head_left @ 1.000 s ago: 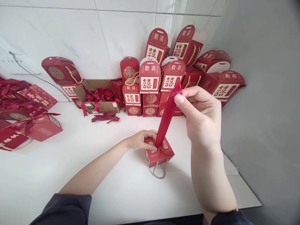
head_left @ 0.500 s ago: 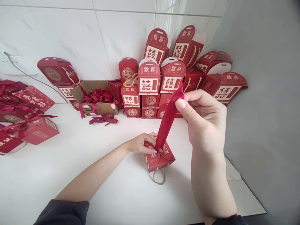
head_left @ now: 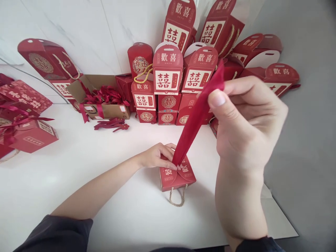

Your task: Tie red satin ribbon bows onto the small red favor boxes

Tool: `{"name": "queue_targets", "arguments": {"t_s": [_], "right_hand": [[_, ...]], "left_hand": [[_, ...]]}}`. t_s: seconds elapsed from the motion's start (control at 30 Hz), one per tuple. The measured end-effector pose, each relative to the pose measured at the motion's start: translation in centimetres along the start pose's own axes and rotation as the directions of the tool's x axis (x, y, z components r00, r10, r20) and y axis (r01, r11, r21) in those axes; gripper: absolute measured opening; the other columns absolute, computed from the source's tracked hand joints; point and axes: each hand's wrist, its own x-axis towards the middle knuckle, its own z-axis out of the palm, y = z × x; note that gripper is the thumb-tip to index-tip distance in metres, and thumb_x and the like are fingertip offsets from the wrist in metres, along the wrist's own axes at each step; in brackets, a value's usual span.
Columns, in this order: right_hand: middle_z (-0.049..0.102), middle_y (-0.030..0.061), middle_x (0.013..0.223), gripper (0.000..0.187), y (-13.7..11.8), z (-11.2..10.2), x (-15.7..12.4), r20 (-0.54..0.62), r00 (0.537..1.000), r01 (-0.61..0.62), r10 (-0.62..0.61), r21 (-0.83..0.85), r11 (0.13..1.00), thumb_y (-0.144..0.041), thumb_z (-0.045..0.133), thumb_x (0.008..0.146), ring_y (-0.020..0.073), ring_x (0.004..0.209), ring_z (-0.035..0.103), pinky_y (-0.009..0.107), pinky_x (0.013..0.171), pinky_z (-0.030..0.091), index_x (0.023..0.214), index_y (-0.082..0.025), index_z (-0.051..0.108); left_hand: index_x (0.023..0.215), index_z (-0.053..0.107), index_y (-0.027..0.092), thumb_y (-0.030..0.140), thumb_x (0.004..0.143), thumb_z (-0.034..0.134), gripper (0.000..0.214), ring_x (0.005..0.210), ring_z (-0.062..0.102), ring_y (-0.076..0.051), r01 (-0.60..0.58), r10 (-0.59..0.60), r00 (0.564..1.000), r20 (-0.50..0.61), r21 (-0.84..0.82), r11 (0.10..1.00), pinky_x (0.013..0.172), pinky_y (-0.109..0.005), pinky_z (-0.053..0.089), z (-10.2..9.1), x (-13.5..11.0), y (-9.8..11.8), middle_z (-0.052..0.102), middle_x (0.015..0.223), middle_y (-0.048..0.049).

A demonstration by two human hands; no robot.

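Observation:
A small red gift box (head_left: 176,175) with a rope handle sits on the white table (head_left: 78,175) in front of me. My left hand (head_left: 157,156) rests on the box's top, fingers closed on it where the ribbon comes out. A red ribbon (head_left: 195,119) runs taut from the box top up and to the right. My right hand (head_left: 244,119) pinches the ribbon's upper end between thumb and fingers, raised well above the box.
Many red gift boxes (head_left: 168,73) are stacked against the tiled wall behind. A brown carton of red ribbons (head_left: 105,101) lies left of them, with loose ribbons (head_left: 111,124) in front. More ribboned red boxes (head_left: 28,134) sit at far left. A grey wall closes the right side.
My right hand has pulled the ribbon's end higher and to the right. The camera has tipped down and moved closer. My left hand stays on the box.

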Motion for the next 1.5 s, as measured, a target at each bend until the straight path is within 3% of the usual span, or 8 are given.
{"name": "queue_targets", "arguments": {"t_s": [0.23,0.4,0.5,0.6,0.73,0.93,1.17,1.5], "right_hand": [[0.055,-0.0026,0.071,0.014,1.3,1.4,0.1,-0.181,0.979,0.081,-0.097,-0.096,0.992,-0.016,0.066,0.087,0.0093,0.049,0.049,0.027,0.044,0.040,0.076,-0.024,0.061],[0.064,0.0001,0.080,0.018,7.8,0.0,0.1,0.026,0.987,-0.156,0.159,-0.097,0.983,-0.038,0.057,0.093,0.0127,0.058,0.061,0.024,0.048,0.046,0.101,-0.023,0.059],[0.067,0.0076,0.105,0.039,10.1,-2.5,-1.0,0.170,0.898,-0.323,0.407,-0.374,0.869,-0.048,0.058,0.090,0.0152,0.071,0.065,0.029,0.061,0.051,0.118,-0.020,0.055],[0.067,0.0056,0.077,0.047,9.4,-5.1,-3.0,0.290,0.743,-0.336,0.603,-0.618,0.711,-0.052,0.041,0.096,0.0162,0.064,0.060,0.029,0.060,0.046,0.081,-0.016,0.066],[0.063,0.0037,0.075,0.037,7.0,-6.6,-5.8,0.597,0.610,-0.211,0.521,-0.511,0.833,-0.042,0.048,0.096,0.0153,0.066,0.057,0.029,0.063,0.044,0.077,-0.018,0.069],[0.056,0.0053,0.084,0.021,6.8,-6.6,-8.5,0.673,0.712,-0.009,0.201,-0.277,0.961,-0.026,0.053,0.094,0.0177,0.081,0.055,0.034,0.076,0.048,0.090,-0.022,0.074],[0.054,0.0078,0.095,0.027,7.1,-5.8,-9.2,0.686,0.698,0.119,0.205,-0.394,0.911,-0.026,0.050,0.096,0.0217,0.090,0.052,0.041,0.082,0.048,0.118,-0.026,0.066],[0.064,0.0038,0.084,0.032,6.9,-5.7,-9.5,0.752,0.601,0.077,0.270,-0.391,0.917,-0.009,0.039,0.091,0.0172,0.070,0.056,0.038,0.077,0.044,0.113,-0.022,0.058]], "left_hand": [[0.082,0.080,0.022,0.030,0.075,0.077,0.011,0.108,0.062,-0.024,0.004,-0.003,0.998,-0.060,0.007,1.000,0.109,-0.042,0.038,-0.9,0.3,-0.5,0.077,0.089,-0.0086],[0.083,0.080,0.021,0.031,0.073,0.079,0.014,0.108,0.059,-0.025,0.017,-0.016,1.000,-0.016,0.062,0.998,0.101,-0.038,0.042,-0.2,0.2,0.0,0.076,0.087,-0.0105],[0.079,0.080,0.021,0.032,0.071,0.080,0.013,0.110,0.055,-0.024,-0.003,0.005,1.000,-0.028,0.070,0.998,0.100,-0.037,0.041,-0.1,0.1,-0.2,0.075,0.081,-0.0100],[0.070,0.079,0.020,0.033,0.070,0.081,0.013,0.103,0.056,-0.023,-0.022,0.024,0.999,-0.021,0.079,0.997,0.099,-0.038,0.039,-0.3,0.2,-0.5,0.072,0.071,-0.0081],[0.074,0.079,0.021,0.035,0.071,0.080,0.015,0.103,0.054,-0.023,-0.012,0.013,1.000,-0.010,0.101,0.995,0.099,-0.040,0.038,-0.5,0.4,-0.4,0.073,0.072,-0.0085],[0.069,0.078,0.020,0.034,0.073,0.079,0.014,0.100,0.055,-0.023,-0.026,0.027,1.000,-0.001,0.120,0.992,0.099,-0.040,0.040,-0.4,0.4,-0.2,0.072,0.072,-0.0081],[0.086,0.080,0.023,0.030,0.072,0.079,0.016,0.110,0.055,-0.023,-0.024,0.026,0.999,-0.032,0.073,0.997,0.101,-0.038,0.042,-0.2,0.1,-0.5,0.073,0.096,-0.0088],[0.086,0.080,0.024,0.029,0.073,0.079,0.014,0.114,0.053,-0.023,-0.017,0.018,1.000,-0.015,0.056,0.998,0.103,-0.038,0.040,-0.2,0.2,-0.3,0.075,0.091,-0.0081]]}}
